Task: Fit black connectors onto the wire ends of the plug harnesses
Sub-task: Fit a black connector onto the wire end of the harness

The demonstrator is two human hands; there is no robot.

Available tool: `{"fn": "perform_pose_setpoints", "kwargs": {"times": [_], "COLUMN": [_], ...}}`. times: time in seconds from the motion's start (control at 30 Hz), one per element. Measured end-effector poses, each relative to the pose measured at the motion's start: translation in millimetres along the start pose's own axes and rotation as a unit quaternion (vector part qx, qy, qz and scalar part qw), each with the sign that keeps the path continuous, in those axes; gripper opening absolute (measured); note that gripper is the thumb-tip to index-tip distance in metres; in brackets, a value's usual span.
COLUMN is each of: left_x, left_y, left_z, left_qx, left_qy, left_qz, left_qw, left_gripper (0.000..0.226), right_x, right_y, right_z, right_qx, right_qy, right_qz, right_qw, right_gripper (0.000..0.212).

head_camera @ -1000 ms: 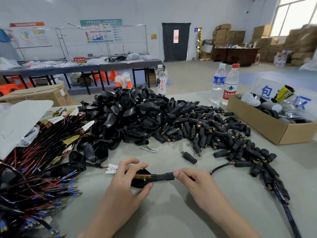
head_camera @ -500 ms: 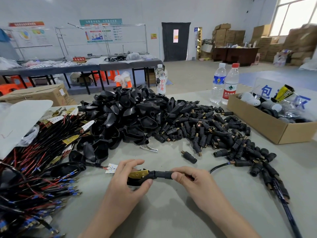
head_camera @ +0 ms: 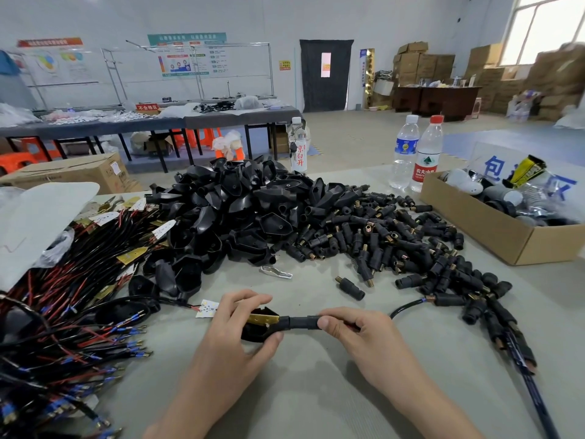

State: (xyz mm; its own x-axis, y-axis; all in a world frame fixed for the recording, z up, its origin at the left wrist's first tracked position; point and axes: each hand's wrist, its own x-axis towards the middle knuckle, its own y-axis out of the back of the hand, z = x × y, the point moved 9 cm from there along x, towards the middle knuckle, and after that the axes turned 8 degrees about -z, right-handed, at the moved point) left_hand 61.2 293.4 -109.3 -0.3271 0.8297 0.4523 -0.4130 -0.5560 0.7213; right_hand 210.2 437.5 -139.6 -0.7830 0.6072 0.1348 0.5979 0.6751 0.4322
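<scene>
Plug (head_camera: 258,331) has rolled brass-up; left hand (head_camera: 232,339) grips it, right hand (head_camera: 359,334) pinches connector (head_camera: 300,322) touching plug; skewed push may kink wire (head_camera: 406,307).

Small twist here: the left hand (head_camera: 228,340) has rolled the plug shell (head_camera: 253,334) in its grip. The brass blade (head_camera: 262,319), a thin edge-on strip a second ago, now shows a broader face tilted up toward the camera. The black connector (head_camera: 300,322) has lifted a touch with it, and the right hand (head_camera: 364,337), pinching its far end, has crept slightly left.
</scene>
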Motion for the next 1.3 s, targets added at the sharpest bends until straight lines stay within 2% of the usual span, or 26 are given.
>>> {"fn": "perform_pose_setpoints", "kwargs": {"times": [0.37, 0.47, 0.57, 0.77, 1.03, 1.3], "left_x": [-0.5, -1.2, -1.1, -0.7, -1.0, -0.7], "left_y": [-1.9, -0.6, 0.8, -0.8, -0.8, -2.8], "left_z": [-13.6, -16.3, -15.9, -16.2, -12.4, -7.8], "left_qx": [-0.097, -0.116, -0.111, -0.104, -0.092, -0.075], "left_qy": [0.076, 0.094, 0.092, 0.087, 0.075, 0.052], "left_qz": [-0.016, -0.013, -0.006, -0.011, -0.018, -0.022], "left_qw": [0.992, 0.989, 0.990, 0.991, 0.993, 0.996], "left_gripper": [0.050, 0.048, 0.048, 0.047, 0.047, 0.051], "right_x": [0.2, -1.1, -1.5, -1.6, -2.8, -3.0], "right_y": [-0.7, -2.1, -4.0, -2.5, -1.7, -0.6], "right_z": [-1.5, -3.0, -3.5, -3.8, -7.8, -9.0], "right_qx": [-0.022, -0.057, -0.073, -0.101, -0.105, -0.032], "right_qy": [0.032, 0.046, 0.049, 0.049, 0.059, 0.036], "right_qz": [-0.007, -0.015, -0.024, -0.019, -0.016, -0.018], "right_qw": [0.999, 0.997, 0.996, 0.993, 0.993, 0.999], "right_gripper": [0.010, 0.029, 0.038, 0.015, 0.016, 0.019]}}
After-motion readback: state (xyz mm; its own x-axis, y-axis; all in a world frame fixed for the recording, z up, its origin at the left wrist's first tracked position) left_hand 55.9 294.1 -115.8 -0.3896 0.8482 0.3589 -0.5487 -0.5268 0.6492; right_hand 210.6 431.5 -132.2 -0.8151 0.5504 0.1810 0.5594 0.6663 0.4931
